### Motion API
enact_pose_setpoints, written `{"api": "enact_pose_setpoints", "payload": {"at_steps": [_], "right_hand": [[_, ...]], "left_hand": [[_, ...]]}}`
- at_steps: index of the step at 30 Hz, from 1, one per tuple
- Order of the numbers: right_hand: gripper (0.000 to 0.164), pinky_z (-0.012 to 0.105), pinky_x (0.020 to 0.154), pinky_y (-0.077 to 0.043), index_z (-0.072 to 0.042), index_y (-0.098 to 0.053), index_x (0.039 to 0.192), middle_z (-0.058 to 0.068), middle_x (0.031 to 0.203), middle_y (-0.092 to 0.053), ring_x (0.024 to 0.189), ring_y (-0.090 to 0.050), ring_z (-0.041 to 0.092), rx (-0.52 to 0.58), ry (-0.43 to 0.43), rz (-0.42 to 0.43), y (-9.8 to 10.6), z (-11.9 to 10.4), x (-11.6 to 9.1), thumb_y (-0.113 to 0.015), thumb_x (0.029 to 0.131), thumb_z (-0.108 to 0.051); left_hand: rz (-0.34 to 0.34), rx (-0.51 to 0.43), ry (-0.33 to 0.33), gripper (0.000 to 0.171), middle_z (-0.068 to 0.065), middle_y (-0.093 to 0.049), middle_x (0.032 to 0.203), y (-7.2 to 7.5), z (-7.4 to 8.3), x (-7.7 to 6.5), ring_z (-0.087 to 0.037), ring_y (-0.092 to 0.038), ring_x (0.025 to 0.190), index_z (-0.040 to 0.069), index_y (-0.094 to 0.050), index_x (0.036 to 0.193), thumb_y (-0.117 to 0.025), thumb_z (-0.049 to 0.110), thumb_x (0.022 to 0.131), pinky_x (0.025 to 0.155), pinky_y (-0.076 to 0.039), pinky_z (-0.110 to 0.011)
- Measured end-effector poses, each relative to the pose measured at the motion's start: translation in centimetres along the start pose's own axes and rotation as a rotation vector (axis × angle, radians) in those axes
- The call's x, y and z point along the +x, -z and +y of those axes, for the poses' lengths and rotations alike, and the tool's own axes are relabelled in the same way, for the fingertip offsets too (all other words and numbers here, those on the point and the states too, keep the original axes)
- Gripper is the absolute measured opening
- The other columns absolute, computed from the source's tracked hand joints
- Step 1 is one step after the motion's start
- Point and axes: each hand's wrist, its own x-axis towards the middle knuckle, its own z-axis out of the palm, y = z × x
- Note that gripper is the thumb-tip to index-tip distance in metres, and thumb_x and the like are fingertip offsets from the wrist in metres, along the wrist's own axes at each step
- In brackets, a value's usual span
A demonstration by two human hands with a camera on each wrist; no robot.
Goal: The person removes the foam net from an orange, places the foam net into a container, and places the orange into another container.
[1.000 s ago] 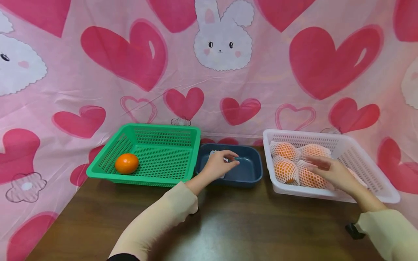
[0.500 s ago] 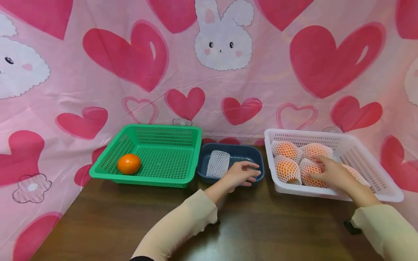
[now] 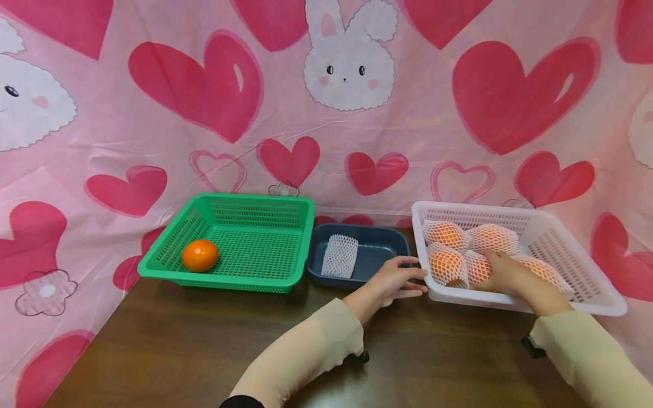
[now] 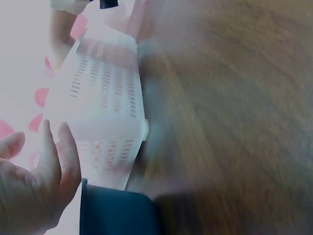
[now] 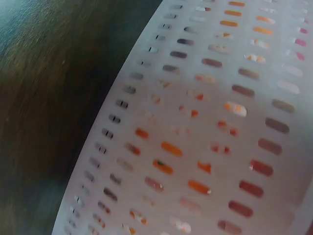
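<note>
In the head view my right hand (image 3: 502,273) is down in the white basket (image 3: 597,300), gripping an orange in a white foam net (image 3: 477,268). Part of that orange and most of the fingertips are hidden. Other netted oranges (image 3: 446,266) lie around it. My left hand (image 3: 393,281) reaches to the basket's near left corner with its fingers loosely extended, holding nothing; whether they touch the rim I cannot tell. In the left wrist view, the left hand (image 4: 41,183) appears beside the basket wall. The right wrist view is filled by the slotted basket side (image 5: 195,132).
A green basket (image 3: 224,282) on the left holds one bare orange (image 3: 200,255). Between the baskets stands a dark blue tray (image 3: 377,255) with a flattened foam net (image 3: 340,256) in it. A pink patterned cloth (image 3: 352,130) hangs behind the wooden table (image 3: 204,351).
My left hand has moved right, from over the blue tray to the white basket's corner, leaving the foam net in view. My right hand has lowered and taken hold of a netted orange.
</note>
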Motion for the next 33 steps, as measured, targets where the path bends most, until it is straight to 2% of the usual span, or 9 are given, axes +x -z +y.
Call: {"api": "enact_pose_setpoints", "payload": {"at_steps": [5, 13, 21, 33], "right_hand": [[0.097, 0.075, 0.09, -0.041, 0.021, -0.037, 0.135, 0.056, 0.123, -0.039, 0.112, -0.045, 0.072, -0.025, -0.017, 0.019, -0.2, -0.2, 0.1, -0.091, 0.072, -0.028], [0.102, 0.076, 0.092, -0.039, 0.02, -0.033, 0.139, 0.056, 0.128, -0.035, 0.116, -0.041, 0.072, 0.015, -0.062, -0.008, 0.0, 0.1, 0.5, -0.09, 0.073, -0.032], [0.103, 0.076, 0.093, -0.039, 0.025, -0.027, 0.138, 0.058, 0.127, -0.031, 0.118, -0.037, 0.071, 0.036, -0.085, -0.014, 0.8, 0.5, 0.0, -0.089, 0.075, -0.029], [0.101, 0.075, 0.092, -0.04, 0.027, -0.028, 0.133, 0.058, 0.12, -0.038, 0.114, -0.041, 0.072, 0.02, -0.027, 0.053, 1.9, -0.4, -0.8, -0.088, 0.077, -0.031]], "left_hand": [[0.017, -0.071, 0.015, 0.037, -0.011, -0.07, 0.097, -0.6, -0.2, -0.1, -0.018, -0.069, 0.074, 0.008, -0.06, 0.129, -0.071, 0.003, 0.094, 0.082, -0.06, -0.039], [0.033, -0.117, -0.025, 0.042, -0.015, -0.068, 0.095, -1.3, -0.7, 0.3, -0.02, -0.068, 0.078, 0.006, -0.056, 0.13, -0.067, -0.009, 0.092, 0.086, -0.058, -0.04], [0.017, -0.132, -0.039, 0.044, -0.015, -0.067, 0.095, -1.5, -1.1, 0.3, -0.022, -0.069, 0.082, 0.005, -0.054, 0.132, -0.065, -0.01, 0.093, 0.088, -0.057, -0.04], [0.021, -0.119, -0.027, 0.044, -0.014, -0.067, 0.093, -1.4, -0.9, 0.4, -0.019, -0.067, 0.079, 0.005, -0.053, 0.131, -0.065, -0.011, 0.093, 0.092, -0.054, -0.044]]}}
